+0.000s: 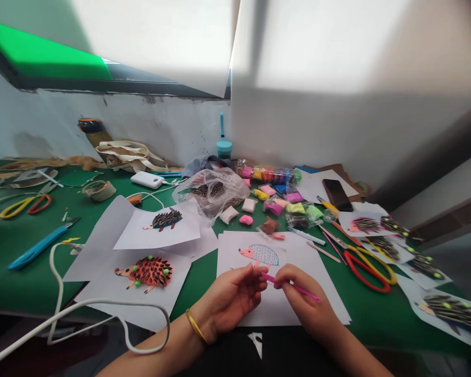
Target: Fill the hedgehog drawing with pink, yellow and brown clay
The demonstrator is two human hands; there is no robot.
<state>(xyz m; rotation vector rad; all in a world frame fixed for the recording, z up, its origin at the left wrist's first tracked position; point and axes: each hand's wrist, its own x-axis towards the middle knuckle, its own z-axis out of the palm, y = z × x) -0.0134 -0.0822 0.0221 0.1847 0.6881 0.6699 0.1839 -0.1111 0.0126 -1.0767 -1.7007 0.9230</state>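
My right hand (304,296) pinches a thin pink tool (306,294) over the front of the white paper (317,283). The tool's tip meets the fingertips of my left hand (237,296), which is palm up with its fingers curled; whether a small piece sits between those fingertips is hard to tell. Just beyond the hands, a hedgehog drawing (264,254) has a blue dotted body and a pink clay face. Its lower part is partly hidden by my left fingers. A pink lump of clay (246,220) lies behind the paper.
Finished hedgehog pictures lie left (153,272) and right. Red-and-yellow scissors (367,269), clay packets (275,207), a phone (336,195) and a clear plastic bag (212,193) are farther back. A white cable (113,303) crosses the front left. A blue cutter (39,246) lies left.
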